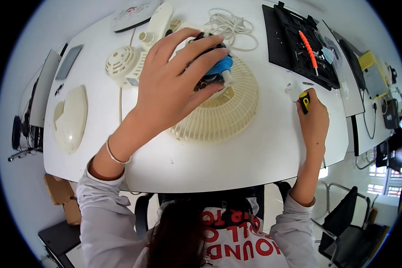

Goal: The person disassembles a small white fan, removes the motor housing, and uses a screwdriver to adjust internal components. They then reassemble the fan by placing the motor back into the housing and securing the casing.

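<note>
My left hand (172, 73) is wrapped over a fan motor (219, 68), dark with a blue part and a pale shaft end poking out at its right. Much of the motor is hidden by my fingers. Beneath it a cream fan grille (223, 118) lies on the white table. Over at the right, my right hand (316, 117) is closed on the yellow-and-black handle of a screwdriver (304, 102). Its tip cannot be made out. Small metal pieces (289, 87) lie just beyond that hand.
A black tool case (283, 31) holds an orange flexible shaft (307, 47) at the far right. Coiled white cable (232, 30) lies behind the motor. To the left are a vented cream housing (122, 61), a curved cream cover (73, 120) and a flat grey device (69, 61).
</note>
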Tool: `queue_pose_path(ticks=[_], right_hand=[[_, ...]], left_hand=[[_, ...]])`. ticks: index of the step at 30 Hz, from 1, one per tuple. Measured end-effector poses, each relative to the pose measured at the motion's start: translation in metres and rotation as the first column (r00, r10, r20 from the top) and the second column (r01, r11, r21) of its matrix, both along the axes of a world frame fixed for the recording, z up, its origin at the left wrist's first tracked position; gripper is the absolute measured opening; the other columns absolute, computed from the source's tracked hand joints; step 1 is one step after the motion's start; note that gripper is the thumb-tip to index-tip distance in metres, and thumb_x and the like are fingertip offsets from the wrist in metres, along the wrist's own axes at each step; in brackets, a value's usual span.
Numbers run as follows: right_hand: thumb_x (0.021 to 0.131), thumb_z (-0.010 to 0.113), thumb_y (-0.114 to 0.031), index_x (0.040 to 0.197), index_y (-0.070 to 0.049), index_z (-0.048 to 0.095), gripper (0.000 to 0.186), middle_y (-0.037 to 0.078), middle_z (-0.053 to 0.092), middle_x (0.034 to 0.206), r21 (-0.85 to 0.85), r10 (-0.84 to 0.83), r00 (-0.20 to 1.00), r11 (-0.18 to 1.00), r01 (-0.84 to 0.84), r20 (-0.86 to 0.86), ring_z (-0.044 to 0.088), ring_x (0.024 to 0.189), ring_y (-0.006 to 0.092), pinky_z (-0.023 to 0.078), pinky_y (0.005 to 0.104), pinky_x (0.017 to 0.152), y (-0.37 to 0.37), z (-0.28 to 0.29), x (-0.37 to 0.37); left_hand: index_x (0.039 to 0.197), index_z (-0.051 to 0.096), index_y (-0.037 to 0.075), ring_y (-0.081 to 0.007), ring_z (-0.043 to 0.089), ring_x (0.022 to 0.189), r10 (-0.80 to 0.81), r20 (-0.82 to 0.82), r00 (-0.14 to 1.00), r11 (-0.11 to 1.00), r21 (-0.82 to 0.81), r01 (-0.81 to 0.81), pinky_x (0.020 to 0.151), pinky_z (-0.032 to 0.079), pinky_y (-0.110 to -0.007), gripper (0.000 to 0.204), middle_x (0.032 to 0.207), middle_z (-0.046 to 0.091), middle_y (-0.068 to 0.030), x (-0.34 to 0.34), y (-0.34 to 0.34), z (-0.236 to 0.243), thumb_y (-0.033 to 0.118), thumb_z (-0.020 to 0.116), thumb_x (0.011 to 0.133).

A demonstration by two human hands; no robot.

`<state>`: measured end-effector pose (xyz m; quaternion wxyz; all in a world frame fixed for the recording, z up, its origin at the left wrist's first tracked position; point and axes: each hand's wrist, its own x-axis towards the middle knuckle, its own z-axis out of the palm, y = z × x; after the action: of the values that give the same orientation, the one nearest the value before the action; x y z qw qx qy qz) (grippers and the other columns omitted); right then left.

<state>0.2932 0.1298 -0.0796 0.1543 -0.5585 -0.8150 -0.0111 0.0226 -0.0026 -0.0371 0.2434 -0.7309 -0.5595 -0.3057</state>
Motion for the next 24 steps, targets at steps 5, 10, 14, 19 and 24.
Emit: queue_pose_path(ticks=[5, 10, 14, 19, 24], right_hand=[[0.081, 0.065, -0.01, 0.102, -0.006, 0.05, 0.026, 0.013, 0.063, 0.096, 0.003, 0.034, 0.999, 0.999, -0.034, -0.012, 0.062, 0.084, 0.0325, 0.049, 0.0385, 0.071, 0.0, -0.005, 0.006], [0.076, 0.068, -0.007, 0.1, -0.006, 0.052, 0.028, 0.009, 0.06, 0.106, 0.056, 0.074, 0.992, 0.996, -0.069, -0.097, 0.062, 0.086, 0.0307, 0.051, 0.0363, 0.072, -0.019, 0.02, 0.007], [0.075, 0.071, -0.013, 0.096, -0.006, 0.057, 0.026, 0.007, 0.061, 0.11, 0.344, 0.287, 0.937, 0.916, -0.207, -0.201, 0.062, 0.085, 0.0253, 0.05, 0.0336, 0.074, -0.052, 0.07, 0.017], [0.085, 0.05, -0.047, 0.103, -0.001, 0.05, 0.049, 0.016, 0.06, 0.097, 0.606, 0.486, 0.788, 0.773, -0.187, -0.377, 0.059, 0.062, 0.0162, 0.047, 0.0237, 0.048, -0.068, 0.097, 0.096], [0.082, 0.041, -0.064, 0.091, -0.002, 0.05, 0.063, 0.008, 0.048, 0.074, 0.46, 0.284, 0.674, 0.883, 0.094, -0.682, 0.047, 0.051, 0.0111, 0.038, 0.0194, 0.045, -0.09, 0.063, 0.099]], left_hand=[[0.111, 0.061, 0.012, -0.0316, 0.045, 0.111, 0.044, -0.042, 0.998, 0.998, -0.037, -0.045, 0.091, 0.041, -0.041, 0.057, 0.12, 0.053, -0.0059, -0.004, -0.003, 0.003, 0.012, 0.079, 0.057], [0.109, 0.063, 0.013, -0.0315, 0.045, 0.109, 0.048, -0.037, 0.998, 0.995, -0.087, -0.051, 0.09, 0.042, -0.041, 0.054, 0.119, 0.051, -0.009, -0.001, -0.003, 0.008, 0.009, 0.077, 0.057], [0.107, 0.065, 0.015, -0.0313, 0.046, 0.108, 0.056, -0.037, 0.998, 0.991, -0.12, -0.06, 0.089, 0.044, -0.041, 0.052, 0.116, 0.05, -0.0106, -0.004, -0.008, 0.009, 0.005, 0.076, 0.057], [0.105, 0.064, 0.014, -0.0342, 0.045, 0.115, 0.009, -0.036, 0.999, 0.989, -0.145, -0.014, 0.091, 0.045, -0.043, 0.052, 0.116, 0.047, -0.0122, -0.007, -0.004, 0.013, 0.004, 0.076, 0.056], [0.101, 0.06, 0.011, -0.0375, 0.045, 0.115, -0.081, 0.083, 0.993, 0.985, -0.143, 0.093, 0.086, 0.047, -0.043, 0.048, 0.116, 0.05, -0.0118, -0.006, 0.004, 0.011, 0.003, 0.075, 0.056]])
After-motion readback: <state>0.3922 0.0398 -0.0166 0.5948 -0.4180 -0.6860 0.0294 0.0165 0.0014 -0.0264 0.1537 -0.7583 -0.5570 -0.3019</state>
